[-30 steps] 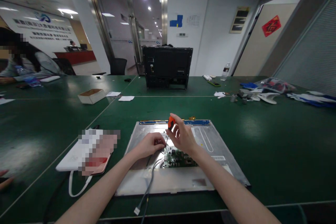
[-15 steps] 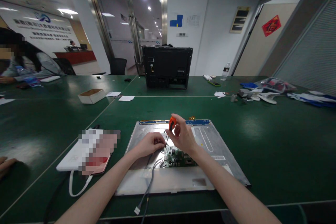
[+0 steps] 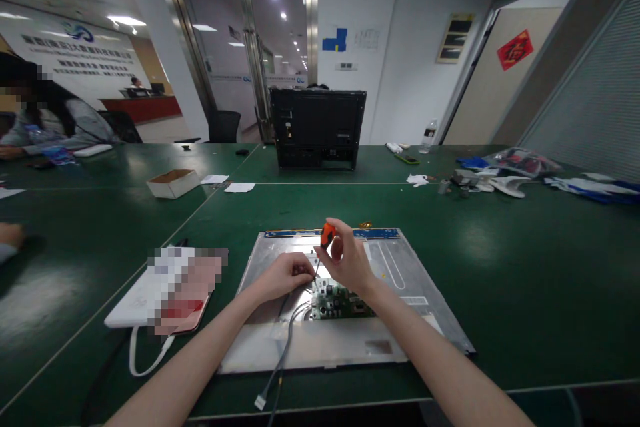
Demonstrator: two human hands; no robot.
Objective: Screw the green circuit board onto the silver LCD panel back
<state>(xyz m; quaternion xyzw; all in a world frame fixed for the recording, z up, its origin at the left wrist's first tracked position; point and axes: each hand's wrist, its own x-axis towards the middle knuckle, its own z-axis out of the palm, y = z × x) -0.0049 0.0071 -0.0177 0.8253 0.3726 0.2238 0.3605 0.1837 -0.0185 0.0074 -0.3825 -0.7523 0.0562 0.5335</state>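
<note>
Screwdriver with an orange-and-black handle (image 3: pixel 327 235) and a thin shaft leans slightly in the right hand (image 3: pixel 349 261) of the person in front of me, its grip pinching the handle between thumb and fingers. The shaft points down at the upper left corner of a green circuit board (image 3: pixel 334 310), which lies on a broad, flat panel of silvery metal (image 3: pixel 350 341) on the dark green worktop (image 3: pixel 530 280). The left hand (image 3: pixel 283 275) is right beside the shaft's lower end, thumb and fingers bunched together; from where I stand I can't tell whether they pinch the shaft, a wire or something small. Grey cables (image 3: pixel 289 337) run from the board's left side over the panel's near edge to a small white plug (image 3: pixel 261 402). I judge the step in hand to be driver work at that corner, with the left hand steadying or guiding; whether the tip is seated in a screw is too small to see. The next move, to my mind, calls for keeping the shaft aligned, with light pressure and a small turn of the fingers, so the tip doesn't skid across the board or snag the cables.
</note>
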